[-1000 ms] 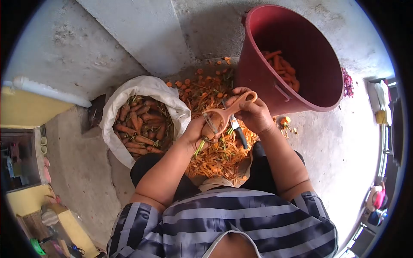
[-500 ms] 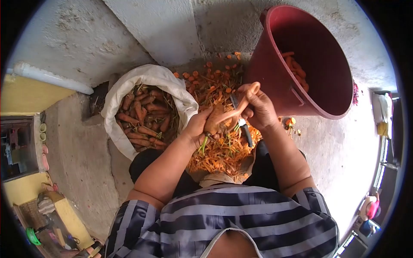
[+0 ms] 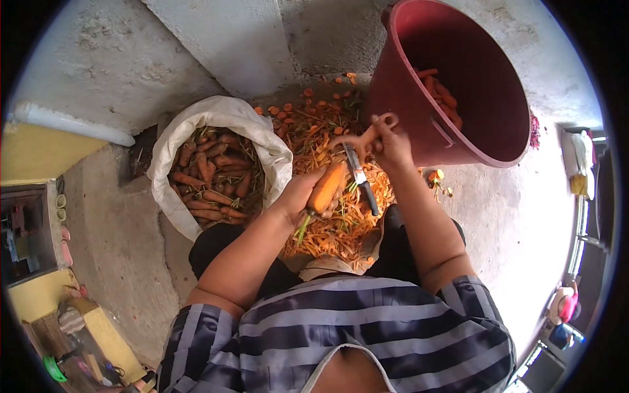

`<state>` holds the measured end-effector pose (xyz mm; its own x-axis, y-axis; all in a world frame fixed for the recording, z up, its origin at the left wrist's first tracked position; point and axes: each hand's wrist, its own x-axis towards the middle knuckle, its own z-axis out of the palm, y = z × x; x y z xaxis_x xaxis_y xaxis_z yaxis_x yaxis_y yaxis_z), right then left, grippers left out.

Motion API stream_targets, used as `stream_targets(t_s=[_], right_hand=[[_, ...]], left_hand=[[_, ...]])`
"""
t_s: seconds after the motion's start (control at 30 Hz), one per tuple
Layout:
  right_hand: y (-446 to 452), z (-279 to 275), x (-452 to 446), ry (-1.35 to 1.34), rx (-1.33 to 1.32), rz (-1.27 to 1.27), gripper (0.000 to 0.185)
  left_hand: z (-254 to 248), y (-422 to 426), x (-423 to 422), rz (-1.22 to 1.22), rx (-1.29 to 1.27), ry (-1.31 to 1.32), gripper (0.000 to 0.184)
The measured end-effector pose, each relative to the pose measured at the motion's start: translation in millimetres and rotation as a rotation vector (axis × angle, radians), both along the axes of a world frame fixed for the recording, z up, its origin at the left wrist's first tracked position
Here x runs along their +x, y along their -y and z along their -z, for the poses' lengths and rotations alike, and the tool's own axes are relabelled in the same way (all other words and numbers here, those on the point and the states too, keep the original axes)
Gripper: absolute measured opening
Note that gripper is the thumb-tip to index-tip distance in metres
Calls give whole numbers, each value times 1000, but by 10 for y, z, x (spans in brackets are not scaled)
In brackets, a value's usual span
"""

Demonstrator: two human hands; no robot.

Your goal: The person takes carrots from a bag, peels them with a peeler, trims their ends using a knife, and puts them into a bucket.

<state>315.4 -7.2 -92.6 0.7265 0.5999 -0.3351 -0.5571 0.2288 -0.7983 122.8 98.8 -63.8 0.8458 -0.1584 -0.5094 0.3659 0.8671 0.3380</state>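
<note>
The left hand has its fingers wrapped around a partly peeled carrot, above the peelings near the right edge of the white bag, while the right hand, its fingers pinching a peeler, is beside the red bucket, and a knife lies on the peelings.

No text, label, brand, number or sign can be read on anything in view.
</note>
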Motion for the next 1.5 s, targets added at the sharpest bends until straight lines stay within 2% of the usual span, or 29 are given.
stream_targets(t_s=[0.1,0.17,0.27,0.3,0.33,0.4,0.43,0.47,0.53,0.57,0.6,0.7,0.8,0.83,0.87,0.9,0.93,0.97,1.03,1.07,1.13,1.23,1.33,1.37,1.4,1.47,1.5], right_hand=[[63,156,194,0,-106,316,14],[3,-177,-16,-16,11,187,12],[-66,-546,-402,-71,187,-141,12],[-69,-651,-532,-96,168,-233,12],[-85,-676,-633,-137,231,-331,13],[-121,-592,-700,-64,150,-380,15],[-126,-533,-625,-94,127,-351,16],[-187,-393,-544,-93,145,-206,14],[-117,-142,-142,-74,6,-59,12],[-106,-91,-29,7,-96,81,13],[-107,-104,-2,85,-197,223,13],[-62,-210,-56,-28,55,152,14],[-131,-643,-474,-93,117,-180,14],[-114,-619,-552,-78,158,-333,14],[-108,-573,-605,-63,200,-485,14],[-123,-523,-637,-18,199,-515,13],[-135,-421,-608,-51,170,-418,13],[-163,-297,-528,-85,141,-319,12],[-164,-303,-295,-142,37,-80,10],[-83,-71,-58,34,1,-76,11],[-81,-45,57,2,-159,248,11],[-76,-299,-137,-43,22,64,13],[-91,-580,-534,-118,206,-318,14],[-92,-564,-609,-94,203,-404,15],[-93,-529,-650,-70,202,-489,15],[-101,-412,-613,-115,180,-435,15],[-102,-296,-535,-142,156,-380,15]], left_hand=[[-39,-43,-27,-15,-69,23,35],[88,-118,-51,-90,-120,-2,37],[36,-45,-8,-242,207,-57,39],[127,-40,-70,-241,350,119,41],[118,-35,-62,-205,325,118,41],[59,-17,-37,-132,274,114,43],[-39,-44,-73,-48,253,84,40],[15,-37,-85,-26,88,91,38],[170,-25,-99,19,-241,105,35],[-6,8,-82,26,-28,4,31],[-12,1,-81,-9,-27,-38,32],[28,-59,-87,-103,-20,-99,34],[-1,-88,-90,-121,-10,66,38],[-75,-58,-100,-106,194,43,40],[-42,-39,-85,-112,185,47,41],[13,-20,-68,-118,176,52,41],[24,-7,-58,-123,168,56,42],[-6,-66,-128,-20,157,94,40],[122,-20,-113,-13,-49,55,34],[167,7,-100,-8,-151,34,32],[96,15,-89,-10,-128,-25,29],[142,-46,-86,-77,-170,-58,30],[-115,17,-61,-122,385,24,36],[-264,56,-44,-102,525,-22,39],[-207,75,-26,-134,440,-46,39],[-52,100,0,-196,272,-92,40],[-171,36,-72,-71,319,-86,36]])
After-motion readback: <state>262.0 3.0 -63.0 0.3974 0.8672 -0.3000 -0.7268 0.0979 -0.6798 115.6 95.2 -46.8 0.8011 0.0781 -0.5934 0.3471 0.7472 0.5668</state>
